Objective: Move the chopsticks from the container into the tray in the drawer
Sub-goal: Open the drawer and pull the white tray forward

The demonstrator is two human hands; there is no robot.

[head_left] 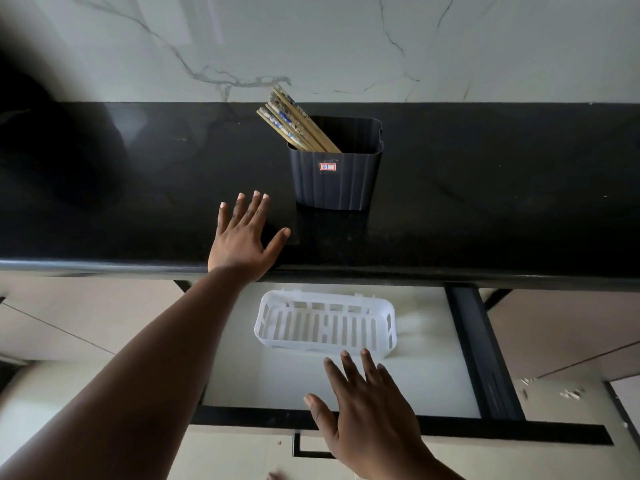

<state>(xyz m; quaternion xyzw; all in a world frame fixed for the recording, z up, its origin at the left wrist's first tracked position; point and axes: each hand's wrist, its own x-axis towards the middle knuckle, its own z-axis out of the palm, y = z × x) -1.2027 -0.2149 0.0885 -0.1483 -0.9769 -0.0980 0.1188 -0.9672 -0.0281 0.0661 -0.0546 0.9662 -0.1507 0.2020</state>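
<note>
Where the black surface (485,202) carries a dark container (334,178), the chopsticks (294,121) stand inside, leaning left. Left hand (242,240): grip released, fingers spread, on the surface beside the container. Right hand (367,410): grip released, over the open drawer (450,382), near the white slotted tray (325,323).

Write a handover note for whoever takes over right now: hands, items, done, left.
Left hand: open, flat on the counter, beside the container, empty.
Right hand: open, empty, over the drawer front.
Chopsticks: all in the container, leaning left.
Tray: in the open drawer, empty.
Done: drawer open.
Left: move every chopstick into the tray.
</note>
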